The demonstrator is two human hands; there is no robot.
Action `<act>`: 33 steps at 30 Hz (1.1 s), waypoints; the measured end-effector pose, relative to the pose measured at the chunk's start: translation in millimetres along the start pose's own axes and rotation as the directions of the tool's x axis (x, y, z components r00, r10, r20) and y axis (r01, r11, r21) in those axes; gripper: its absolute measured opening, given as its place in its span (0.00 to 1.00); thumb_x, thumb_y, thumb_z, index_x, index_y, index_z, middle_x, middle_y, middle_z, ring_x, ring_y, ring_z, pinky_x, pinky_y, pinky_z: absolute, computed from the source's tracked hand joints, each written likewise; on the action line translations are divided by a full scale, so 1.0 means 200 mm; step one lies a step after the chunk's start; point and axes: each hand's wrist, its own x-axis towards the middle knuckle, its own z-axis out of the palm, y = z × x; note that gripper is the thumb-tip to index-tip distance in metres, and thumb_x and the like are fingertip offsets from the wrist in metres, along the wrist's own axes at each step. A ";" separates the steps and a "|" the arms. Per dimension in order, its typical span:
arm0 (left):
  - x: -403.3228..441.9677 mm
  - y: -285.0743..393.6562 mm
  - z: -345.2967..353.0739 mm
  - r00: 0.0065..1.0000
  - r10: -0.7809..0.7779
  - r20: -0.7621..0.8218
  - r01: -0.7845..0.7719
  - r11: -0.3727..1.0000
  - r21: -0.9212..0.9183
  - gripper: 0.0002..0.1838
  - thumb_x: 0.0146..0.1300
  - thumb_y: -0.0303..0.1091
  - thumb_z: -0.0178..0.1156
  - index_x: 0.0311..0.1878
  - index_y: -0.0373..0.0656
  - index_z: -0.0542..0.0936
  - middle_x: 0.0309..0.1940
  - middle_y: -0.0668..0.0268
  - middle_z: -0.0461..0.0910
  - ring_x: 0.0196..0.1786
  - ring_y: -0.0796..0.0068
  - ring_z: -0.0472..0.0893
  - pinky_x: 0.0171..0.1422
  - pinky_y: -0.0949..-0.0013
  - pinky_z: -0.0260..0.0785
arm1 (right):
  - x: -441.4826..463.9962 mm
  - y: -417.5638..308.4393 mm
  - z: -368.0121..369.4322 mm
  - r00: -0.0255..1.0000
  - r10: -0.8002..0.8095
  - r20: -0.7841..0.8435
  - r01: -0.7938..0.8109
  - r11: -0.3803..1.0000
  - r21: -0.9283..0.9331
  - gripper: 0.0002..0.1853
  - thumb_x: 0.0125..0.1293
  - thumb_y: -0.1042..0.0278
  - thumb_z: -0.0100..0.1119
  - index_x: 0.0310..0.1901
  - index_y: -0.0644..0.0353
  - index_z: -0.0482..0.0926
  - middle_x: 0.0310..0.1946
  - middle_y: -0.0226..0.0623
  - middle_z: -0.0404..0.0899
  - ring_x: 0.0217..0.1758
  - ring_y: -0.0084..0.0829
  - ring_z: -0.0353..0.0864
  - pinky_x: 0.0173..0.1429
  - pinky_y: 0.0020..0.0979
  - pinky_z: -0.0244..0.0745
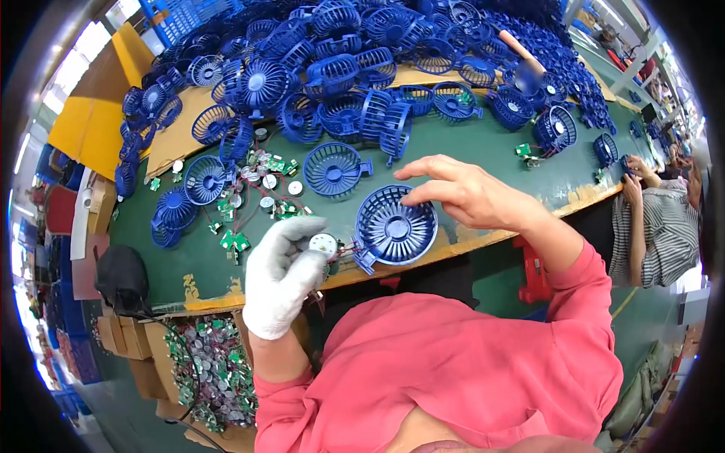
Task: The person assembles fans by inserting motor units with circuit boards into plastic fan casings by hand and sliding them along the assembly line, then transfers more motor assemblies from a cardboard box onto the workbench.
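My left hand (281,273), in a white glove, pinches a small round motor (323,244) with thin red wires at the table's front edge. Just right of it, a blue fan housing (396,225) lies with its ribbed bowl facing up, its clip side toward the motor. My bare right hand (462,192) hovers at the housing's upper right rim with fingers apart, and nothing shows between them. Whether a fingertip touches the rim is unclear. Behind sits another blue housing (333,169). Motors with green circuit boards (236,241) lie in a loose group to the left.
A large heap of blue housings (332,72) covers the back of the green table (287,219). Below the left edge is a box of motors and boards (215,374). A black object (122,279) with a cable is at the left corner. A co-worker (655,226) sits at right.
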 end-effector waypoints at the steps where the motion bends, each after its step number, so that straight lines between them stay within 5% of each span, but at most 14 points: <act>1: -0.01 0.02 0.02 0.999 -0.050 -0.002 0.050 0.999 -0.015 0.17 0.59 0.22 0.58 0.52 0.32 0.74 0.35 0.64 0.79 0.27 0.86 0.73 0.30 0.81 0.66 | 0.00 0.00 0.01 0.999 -0.028 -0.044 0.026 0.999 -0.043 0.26 0.46 0.89 0.52 0.48 0.54 0.76 0.56 0.42 0.71 0.57 0.46 0.72 0.56 0.41 0.71; 4: 0.00 -0.03 0.06 0.993 0.112 0.033 -0.116 0.945 0.306 0.20 0.60 0.29 0.62 0.55 0.35 0.73 0.37 0.62 0.81 0.33 0.80 0.78 0.37 0.75 0.72 | 0.03 -0.10 0.01 0.965 -0.107 -0.241 0.061 0.980 -0.189 0.24 0.48 0.84 0.54 0.50 0.59 0.77 0.49 0.43 0.75 0.50 0.45 0.76 0.52 0.40 0.72; 6: -0.02 -0.03 0.12 0.992 0.117 0.053 -0.124 0.981 0.149 0.23 0.61 0.33 0.63 0.58 0.38 0.72 0.36 0.61 0.80 0.36 0.78 0.80 0.41 0.72 0.73 | 0.07 -0.23 0.01 0.951 -0.154 -0.268 0.092 0.969 -0.229 0.20 0.54 0.70 0.62 0.51 0.59 0.77 0.43 0.38 0.77 0.44 0.40 0.77 0.47 0.37 0.71; 9: -0.04 -0.04 0.20 0.992 0.080 0.096 -0.085 0.995 0.051 0.27 0.62 0.33 0.62 0.63 0.38 0.66 0.36 0.59 0.80 0.37 0.76 0.81 0.42 0.71 0.74 | 0.14 -0.33 0.07 0.977 -0.163 -0.137 0.138 0.974 -0.177 0.33 0.47 0.53 0.70 0.55 0.59 0.76 0.42 0.36 0.77 0.41 0.35 0.77 0.42 0.35 0.70; 13: -0.04 -0.06 0.21 0.991 0.104 0.081 -0.107 0.993 0.041 0.29 0.62 0.33 0.60 0.65 0.39 0.63 0.36 0.57 0.80 0.35 0.71 0.82 0.41 0.70 0.73 | 0.15 -0.30 0.10 0.967 -0.213 -0.140 0.186 0.965 -0.187 0.27 0.49 0.59 0.69 0.52 0.59 0.76 0.37 0.32 0.77 0.37 0.32 0.77 0.39 0.33 0.69; 16: -0.05 -0.05 0.21 0.991 0.084 0.104 -0.103 0.976 0.192 0.32 0.59 0.37 0.64 0.64 0.39 0.65 0.50 0.55 0.75 0.44 0.69 0.80 0.45 0.68 0.74 | 0.15 -0.31 0.06 0.989 -0.142 -0.037 0.132 0.970 -0.205 0.23 0.50 0.62 0.69 0.49 0.57 0.77 0.34 0.31 0.77 0.34 0.33 0.75 0.38 0.34 0.67; 18: -0.06 -0.02 0.19 0.889 0.440 0.127 -0.360 0.501 0.787 0.37 0.50 0.48 0.69 0.62 0.42 0.69 0.51 0.54 0.72 0.45 0.59 0.80 0.46 0.63 0.74 | 0.18 -0.29 0.05 0.991 -0.122 -0.048 0.093 0.911 -0.403 0.14 0.48 0.68 0.67 0.38 0.56 0.76 0.28 0.29 0.71 0.32 0.30 0.72 0.42 0.34 0.66; 19: -0.06 -0.04 0.19 0.917 0.384 0.106 -0.307 0.510 0.803 0.40 0.43 0.56 0.70 0.58 0.45 0.72 0.51 0.54 0.72 0.46 0.52 0.78 0.47 0.59 0.74 | 0.18 -0.27 0.05 0.994 -0.104 -0.017 0.083 0.876 -0.476 0.12 0.48 0.67 0.67 0.34 0.55 0.75 0.26 0.29 0.70 0.33 0.31 0.71 0.48 0.37 0.65; 23: -0.03 -0.16 0.21 0.898 0.392 0.202 -0.373 0.430 0.822 0.22 0.52 0.36 0.65 0.51 0.45 0.74 0.43 0.58 0.73 0.42 0.56 0.77 0.42 0.60 0.72 | 0.19 -0.25 0.06 0.992 -0.055 0.113 0.100 0.890 -0.445 0.11 0.49 0.68 0.67 0.34 0.56 0.76 0.25 0.32 0.72 0.36 0.35 0.72 0.52 0.42 0.64; 33: 0.00 -0.18 0.18 0.830 0.512 0.223 -0.439 0.351 0.827 0.17 0.50 0.32 0.62 0.46 0.47 0.77 0.37 0.67 0.72 0.37 0.65 0.74 0.38 0.64 0.70 | 0.20 -0.25 0.05 0.978 0.009 0.209 0.072 0.924 -0.376 0.17 0.45 0.70 0.69 0.38 0.60 0.77 0.28 0.36 0.72 0.37 0.38 0.72 0.52 0.40 0.66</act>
